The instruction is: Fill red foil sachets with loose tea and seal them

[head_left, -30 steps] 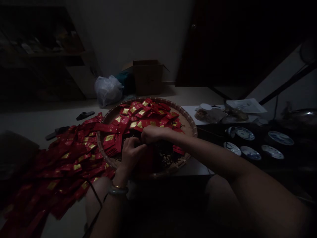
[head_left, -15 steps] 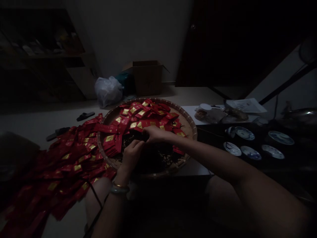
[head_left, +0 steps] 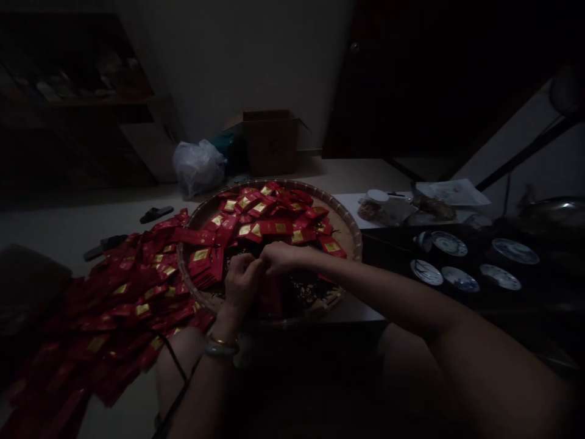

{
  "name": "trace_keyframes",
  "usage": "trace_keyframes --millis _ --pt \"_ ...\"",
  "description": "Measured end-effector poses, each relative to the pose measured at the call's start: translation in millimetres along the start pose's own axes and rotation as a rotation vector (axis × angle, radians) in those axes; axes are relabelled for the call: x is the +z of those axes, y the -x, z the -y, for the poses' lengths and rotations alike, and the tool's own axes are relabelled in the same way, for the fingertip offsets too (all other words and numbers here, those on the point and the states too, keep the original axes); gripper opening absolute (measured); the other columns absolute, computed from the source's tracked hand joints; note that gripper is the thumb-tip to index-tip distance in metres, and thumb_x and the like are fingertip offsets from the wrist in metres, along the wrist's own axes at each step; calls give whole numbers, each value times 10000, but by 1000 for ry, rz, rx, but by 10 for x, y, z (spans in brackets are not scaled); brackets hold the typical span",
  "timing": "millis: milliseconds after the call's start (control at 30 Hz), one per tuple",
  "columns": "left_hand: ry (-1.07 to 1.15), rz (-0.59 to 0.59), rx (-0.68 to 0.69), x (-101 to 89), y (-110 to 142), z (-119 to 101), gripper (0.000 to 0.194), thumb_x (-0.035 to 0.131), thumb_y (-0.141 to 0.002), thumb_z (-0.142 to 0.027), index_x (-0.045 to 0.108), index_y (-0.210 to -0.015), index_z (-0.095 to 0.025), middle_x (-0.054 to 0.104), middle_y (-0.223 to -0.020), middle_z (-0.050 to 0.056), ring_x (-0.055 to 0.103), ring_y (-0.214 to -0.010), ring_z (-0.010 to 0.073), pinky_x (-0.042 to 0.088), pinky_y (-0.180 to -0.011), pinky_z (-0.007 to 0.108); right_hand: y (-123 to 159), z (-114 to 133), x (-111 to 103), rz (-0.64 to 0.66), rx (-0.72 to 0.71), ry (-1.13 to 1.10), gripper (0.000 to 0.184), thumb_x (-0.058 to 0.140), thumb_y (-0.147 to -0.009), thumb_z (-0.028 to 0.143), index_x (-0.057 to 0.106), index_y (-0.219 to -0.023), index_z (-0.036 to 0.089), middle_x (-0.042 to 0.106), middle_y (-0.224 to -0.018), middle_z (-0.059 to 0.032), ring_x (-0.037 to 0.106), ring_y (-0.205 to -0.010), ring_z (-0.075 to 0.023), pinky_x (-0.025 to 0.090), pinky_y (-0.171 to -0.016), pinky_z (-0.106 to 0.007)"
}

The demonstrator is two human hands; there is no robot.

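Note:
A round woven bamboo tray (head_left: pixel 351 219) lies in front of me, holding red packets with gold labels (head_left: pixel 280 227) and dark loose dried leaves (head_left: pixel 306 289). My left hand (head_left: pixel 242 277) and my right hand (head_left: pixel 281 258) meet over the leaves, fingers pinched together. Below their fingertips hangs a red packet (head_left: pixel 271 297), dimly visible, its top edge hidden by both hands. A stack of red packets (head_left: pixel 205 271) stands at the tray's left, just beside my left hand.
A large heap of red packets (head_left: pixel 123 311) covers the floor at left, beside dark slippers (head_left: pixel 156 214). Blue-and-white dishes (head_left: pixel 450 244) stand on the dark surface at right. Behind are a cardboard box (head_left: pixel 270 143) and a white plastic bag (head_left: pixel 199 167).
My right hand has come down and slightly toward me, against my left hand. A red packet now shows beneath the fingers. The view has shifted a little.

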State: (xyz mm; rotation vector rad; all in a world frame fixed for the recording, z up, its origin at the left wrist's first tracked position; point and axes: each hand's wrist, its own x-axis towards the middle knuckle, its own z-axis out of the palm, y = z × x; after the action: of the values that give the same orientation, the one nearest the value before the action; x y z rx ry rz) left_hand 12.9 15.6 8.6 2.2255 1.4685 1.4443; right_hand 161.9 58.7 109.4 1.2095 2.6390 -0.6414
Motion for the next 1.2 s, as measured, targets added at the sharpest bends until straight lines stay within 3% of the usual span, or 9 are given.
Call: trace_keyframes --millis 133,233,300,433,533,700,900,1000,1200 --pt "41 -23 -18 16 -7 -72 269 563 -847 -296 561 -1099 -200 563 -1124 103 557 -1051 216 468 -894 378 -12 -47 -62 -135 98 -30 213 608 -789 278 730 -917 160 718 -839 -74 629 -735 -179 342 -556 -229" --pt "100 132 -123 64 21 -115 691 700 -722 -362 384 -1312 -190 520 -1270 151 535 -1144 273 455 -932 434 -9 -76 -110 -272 236 -48 219 577 -832 285 725 -951 174 716 -911 -90 635 -811 -198 355 -590 -237" --pt "159 228 -237 105 38 -121 704 696 -717 -344 368 -1325 -209 548 -1260 142 560 -1124 280 460 -919 442 -16 -87 -121 -324 270 -74 223 558 -853 299 728 -921 172 715 -906 -94 632 -809 -201 359 -600 -245" --pt "534 255 -460 112 -2 -114 549 644 -752 -312 442 -1252 -206 627 -1157 101 606 -1051 238 469 -904 395 -11 -151 -146 -417 128 -306 266 543 -877 325 720 -876 126 709 -832 -74 608 -739 -153 373 -617 -226" --pt "861 270 -663 51 -56 -142 541 683 -713 -406 510 -1180 -192 651 -1096 78 647 -877 196 518 -757 318 32 -237 -189 -437 -7 -527 216 616 -818 295 700 -872 103 688 -791 -41 579 -697 -121 389 -621 -205" --pt "1180 241 -876 40 -71 -226 513 614 -722 -595 545 -1048 -205 657 -989 44 643 -709 155 508 -599 269 108 -279 -244 -397 -169 -499 148 621 -791 239 633 -732 104 579 -667 12 493 -638 -104 359 -602 -207" --pt "1033 132 -806 52 -52 -230 407 709 -664 -516 472 -723 -191 466 -594 -83 448 -513 58 367 -478 157 94 -239 -202 -294 -298 -416 220 502 -869 227 535 -672 137 468 -636 31 417 -633 -102 328 -600 -209" --pt "957 146 -766 38 -50 -232 365 680 -691 -498 499 -766 -190 501 -654 -65 470 -578 75 381 -522 168 67 -237 -140 -264 -304 -401 181 496 -872 205 544 -713 134 478 -659 25 434 -650 -107 334 -610 -210" --pt "928 79 -765 55 -49 -233 353 666 -700 -496 562 -792 -171 561 -705 -33 512 -635 104 421 -601 205 109 -212 -70 -392 -227 -461 110 581 -827 239 597 -824 130 572 -769 -7 498 -722 -121 366 -639 -213"
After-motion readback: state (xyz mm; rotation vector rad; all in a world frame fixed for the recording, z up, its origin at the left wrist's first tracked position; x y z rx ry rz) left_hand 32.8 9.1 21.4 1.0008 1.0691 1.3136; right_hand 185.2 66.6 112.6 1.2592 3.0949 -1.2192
